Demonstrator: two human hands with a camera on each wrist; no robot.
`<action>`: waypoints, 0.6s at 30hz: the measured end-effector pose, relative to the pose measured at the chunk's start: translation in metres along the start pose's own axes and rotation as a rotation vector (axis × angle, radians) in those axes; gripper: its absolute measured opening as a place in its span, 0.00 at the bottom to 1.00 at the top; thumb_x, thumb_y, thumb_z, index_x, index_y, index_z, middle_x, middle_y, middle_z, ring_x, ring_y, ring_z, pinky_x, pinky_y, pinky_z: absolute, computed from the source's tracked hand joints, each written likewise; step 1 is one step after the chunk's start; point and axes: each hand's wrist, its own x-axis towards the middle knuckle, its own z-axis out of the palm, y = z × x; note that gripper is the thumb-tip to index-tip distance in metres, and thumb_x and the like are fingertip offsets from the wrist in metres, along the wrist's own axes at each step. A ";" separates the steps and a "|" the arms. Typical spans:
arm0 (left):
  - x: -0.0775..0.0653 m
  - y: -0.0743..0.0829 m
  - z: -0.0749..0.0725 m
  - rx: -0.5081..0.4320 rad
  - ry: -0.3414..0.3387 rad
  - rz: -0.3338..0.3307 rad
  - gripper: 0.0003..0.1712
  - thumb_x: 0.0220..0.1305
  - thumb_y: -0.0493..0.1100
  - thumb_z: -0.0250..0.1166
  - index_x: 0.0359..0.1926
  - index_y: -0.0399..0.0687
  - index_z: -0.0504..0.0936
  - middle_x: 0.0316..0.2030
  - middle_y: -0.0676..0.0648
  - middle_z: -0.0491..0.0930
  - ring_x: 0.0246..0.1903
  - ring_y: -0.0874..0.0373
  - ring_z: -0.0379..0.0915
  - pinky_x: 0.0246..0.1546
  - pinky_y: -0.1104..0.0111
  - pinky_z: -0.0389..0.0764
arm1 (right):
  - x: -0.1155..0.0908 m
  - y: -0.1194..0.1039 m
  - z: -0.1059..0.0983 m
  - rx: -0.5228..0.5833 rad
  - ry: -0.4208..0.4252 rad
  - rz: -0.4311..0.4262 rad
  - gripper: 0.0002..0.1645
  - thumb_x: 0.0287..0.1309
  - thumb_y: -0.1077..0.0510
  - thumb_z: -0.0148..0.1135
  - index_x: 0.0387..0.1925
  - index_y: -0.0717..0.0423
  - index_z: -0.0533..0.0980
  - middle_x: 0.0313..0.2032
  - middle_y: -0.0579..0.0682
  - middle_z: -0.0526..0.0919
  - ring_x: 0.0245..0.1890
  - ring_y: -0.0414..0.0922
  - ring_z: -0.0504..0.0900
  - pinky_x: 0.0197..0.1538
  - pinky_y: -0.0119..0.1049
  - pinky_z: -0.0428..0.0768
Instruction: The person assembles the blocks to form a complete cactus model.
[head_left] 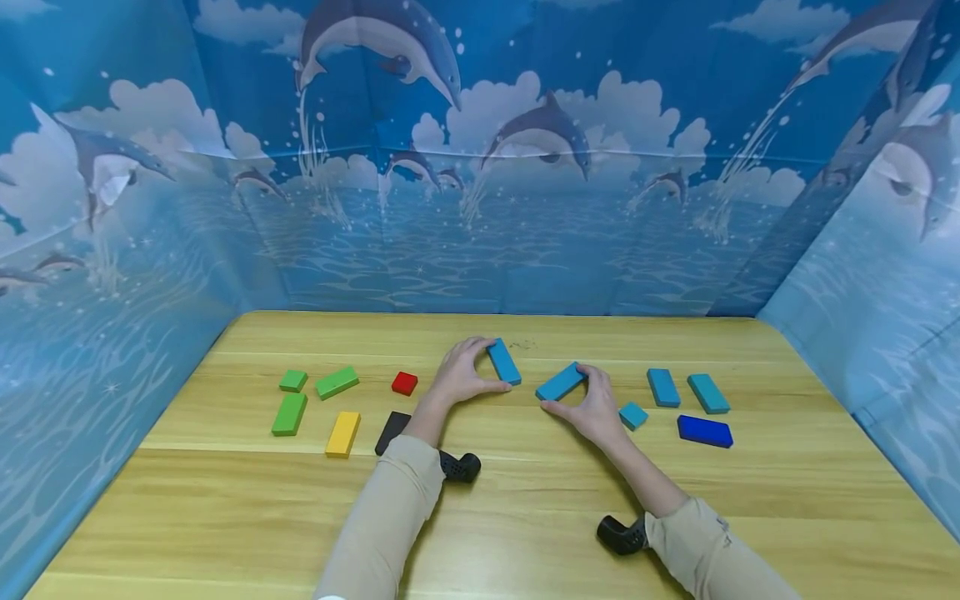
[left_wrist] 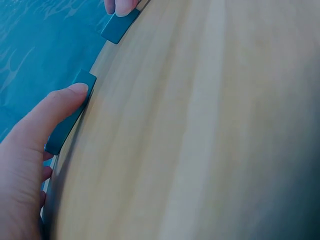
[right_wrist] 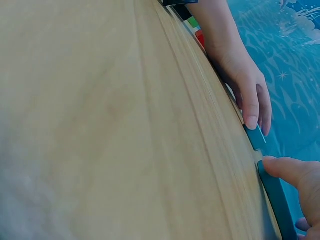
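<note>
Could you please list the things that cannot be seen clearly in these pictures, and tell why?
Head view: part of the black block, hidden by the left arm.
Head view: the dark marks on the table, too small to read.
Left wrist view: most of the right hand, cut off by the top edge.
Right wrist view: the nearer blue block, cut off by the bottom edge.

Small staged booth, by the look of it: sea-and-dolphin printed sheeting (head_left: 450, 258) hangs behind and along both sides of a wood-grain surface (head_left: 532, 517). Coloured blocks (head_left: 705, 431) spread about on top, black wrist-worn devices (head_left: 621, 535) in view. Wider building, whether lab or office, cannot tell.
</note>
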 end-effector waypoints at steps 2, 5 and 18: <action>0.000 0.000 0.000 -0.007 0.012 0.009 0.48 0.41 0.63 0.71 0.64 0.56 0.65 0.63 0.45 0.62 0.64 0.47 0.55 0.62 0.54 0.55 | 0.000 0.000 0.000 -0.002 0.001 0.001 0.53 0.44 0.48 0.70 0.64 0.67 0.53 0.62 0.67 0.54 0.63 0.61 0.54 0.62 0.53 0.57; -0.002 0.000 0.000 -0.035 0.039 0.025 0.48 0.39 0.62 0.72 0.63 0.55 0.67 0.62 0.46 0.64 0.63 0.48 0.56 0.61 0.54 0.56 | 0.001 0.001 0.000 -0.008 -0.003 0.001 0.53 0.45 0.48 0.70 0.64 0.67 0.53 0.63 0.67 0.54 0.63 0.61 0.54 0.62 0.53 0.57; -0.029 0.031 -0.010 -0.192 0.062 0.180 0.47 0.37 0.60 0.74 0.61 0.54 0.69 0.63 0.42 0.62 0.64 0.46 0.53 0.59 0.46 0.55 | 0.002 0.001 0.001 -0.009 -0.010 0.005 0.53 0.45 0.49 0.70 0.64 0.67 0.52 0.63 0.67 0.53 0.63 0.62 0.54 0.62 0.53 0.57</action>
